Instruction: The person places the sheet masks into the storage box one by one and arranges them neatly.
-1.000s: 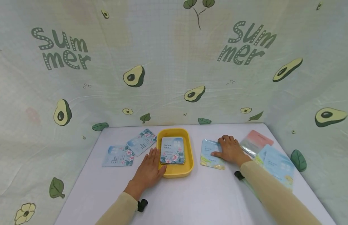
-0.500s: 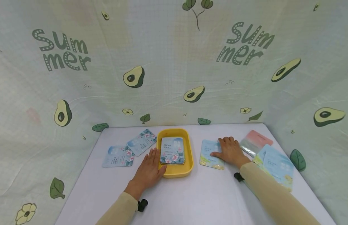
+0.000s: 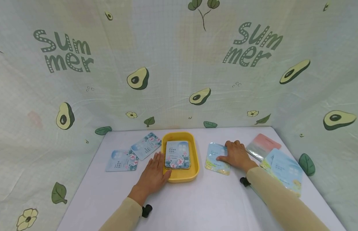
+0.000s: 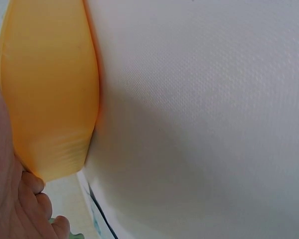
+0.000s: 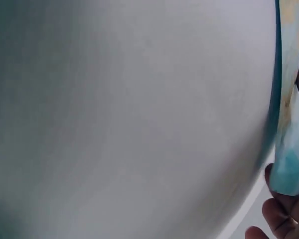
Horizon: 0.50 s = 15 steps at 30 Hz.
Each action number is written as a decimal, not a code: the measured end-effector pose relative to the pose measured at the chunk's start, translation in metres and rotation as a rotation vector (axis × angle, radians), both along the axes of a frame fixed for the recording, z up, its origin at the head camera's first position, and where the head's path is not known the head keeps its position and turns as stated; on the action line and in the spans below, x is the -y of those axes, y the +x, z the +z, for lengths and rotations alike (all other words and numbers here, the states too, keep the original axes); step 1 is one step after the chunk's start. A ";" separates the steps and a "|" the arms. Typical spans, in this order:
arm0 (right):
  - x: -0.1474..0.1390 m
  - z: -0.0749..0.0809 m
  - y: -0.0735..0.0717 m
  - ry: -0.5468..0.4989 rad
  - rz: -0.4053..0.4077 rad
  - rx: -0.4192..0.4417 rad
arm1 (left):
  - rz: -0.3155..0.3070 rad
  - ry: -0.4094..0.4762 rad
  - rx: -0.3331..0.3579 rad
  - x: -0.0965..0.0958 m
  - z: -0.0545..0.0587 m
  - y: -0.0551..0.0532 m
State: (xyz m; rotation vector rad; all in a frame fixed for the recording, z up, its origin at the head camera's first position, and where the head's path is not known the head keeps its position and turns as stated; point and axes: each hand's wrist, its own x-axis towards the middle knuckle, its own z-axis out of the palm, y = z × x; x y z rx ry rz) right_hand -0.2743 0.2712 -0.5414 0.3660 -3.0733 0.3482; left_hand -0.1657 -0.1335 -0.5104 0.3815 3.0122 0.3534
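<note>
Along the left side of the yellow tray lies my left hand, its fingers straight and its thumb at the near corner. In the left wrist view, that hand rests against the tray's outer wall. A blue sheet mask packet with pink flowers lies on top of a small stack in the tray. To the right, my right hand holds a light blue sheet mask packet with yellow flowers. The right wrist view shows this packet edge-on between thumb and fingers, close over the table.
Two blue flowered packets lie left of the tray. At the right are a pink and silver packet and several overlapping light blue packets, partly hidden by the right sleeve. A patterned cloth hangs behind the table.
The packet in my right hand has shifted very slightly left, and its free side sits at a slightly different tilt. My left hand and the tray stay where they were.
</note>
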 end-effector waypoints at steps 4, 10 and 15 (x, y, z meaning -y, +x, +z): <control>0.006 0.005 0.005 -0.040 0.020 -0.050 | 0.004 0.006 0.007 0.000 0.000 0.000; 0.018 0.012 0.014 -0.060 0.094 -0.200 | 0.007 0.003 0.015 0.001 0.001 0.001; 0.026 0.015 0.022 -0.118 0.113 -0.251 | 0.002 0.016 0.001 0.001 0.000 0.000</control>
